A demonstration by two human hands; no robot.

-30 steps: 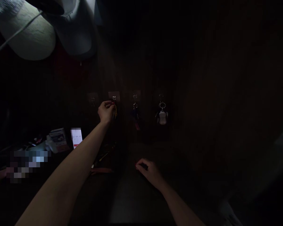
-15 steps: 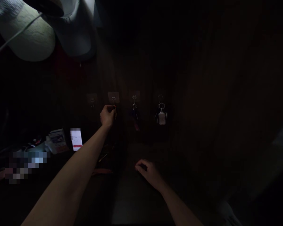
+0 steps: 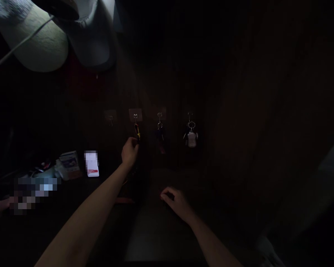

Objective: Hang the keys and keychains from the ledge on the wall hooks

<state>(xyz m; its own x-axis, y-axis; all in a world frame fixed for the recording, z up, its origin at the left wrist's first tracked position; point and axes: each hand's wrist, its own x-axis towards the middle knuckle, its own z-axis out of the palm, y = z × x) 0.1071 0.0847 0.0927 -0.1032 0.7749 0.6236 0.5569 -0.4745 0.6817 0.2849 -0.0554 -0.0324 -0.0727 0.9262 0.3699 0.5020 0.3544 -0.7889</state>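
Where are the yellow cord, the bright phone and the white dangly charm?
Yellow cord [image 3: 138,134]: head view, on its yellow strand under the hook.
Bright phone [image 3: 92,164]: head view, middle of its lit screen.
White charm [image 3: 192,139]: head view, middle of its pale body below the ring.

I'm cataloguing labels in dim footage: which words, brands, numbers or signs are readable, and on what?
No text can be read.
Lit screen: mostly pixelated; any lettering on its red bar is too small.
Box: any print is too dark and blurred.
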